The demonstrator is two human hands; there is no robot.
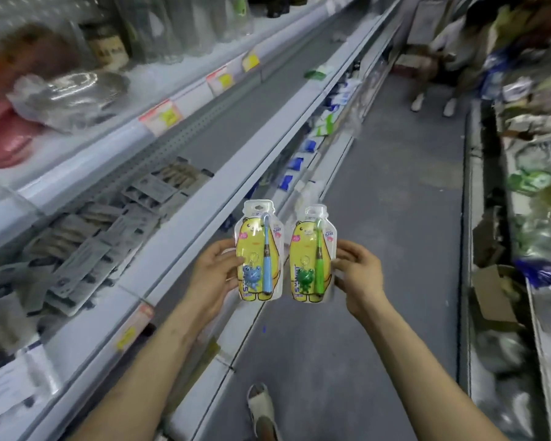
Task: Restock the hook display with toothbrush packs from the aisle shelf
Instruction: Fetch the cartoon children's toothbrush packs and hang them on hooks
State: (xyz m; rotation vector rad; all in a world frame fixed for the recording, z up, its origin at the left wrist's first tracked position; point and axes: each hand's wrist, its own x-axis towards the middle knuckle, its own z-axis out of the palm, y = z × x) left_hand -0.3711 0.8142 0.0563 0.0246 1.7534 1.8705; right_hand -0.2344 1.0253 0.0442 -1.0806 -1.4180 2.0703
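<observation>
The left hand (215,275) pinches the blue toothbrush pack (259,253) by its left edge and the right hand (360,275) pinches the green toothbrush pack (312,256) by its right edge, at the centre of the frame. The 2 packs stand upright, side by side and just apart, fronts to the camera; the edge grips likely keep the hang holes at their tops free for a hook. The aisle shelf (185,224) runs along the left; no hook display is discernible.

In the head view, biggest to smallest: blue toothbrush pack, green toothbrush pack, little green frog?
1. Yellow plastic blue-toothbrush pack and yellow plastic green-toothbrush pack: they look alike, no ranking.
2. Small green plastic frog charm inside the green one.
</observation>
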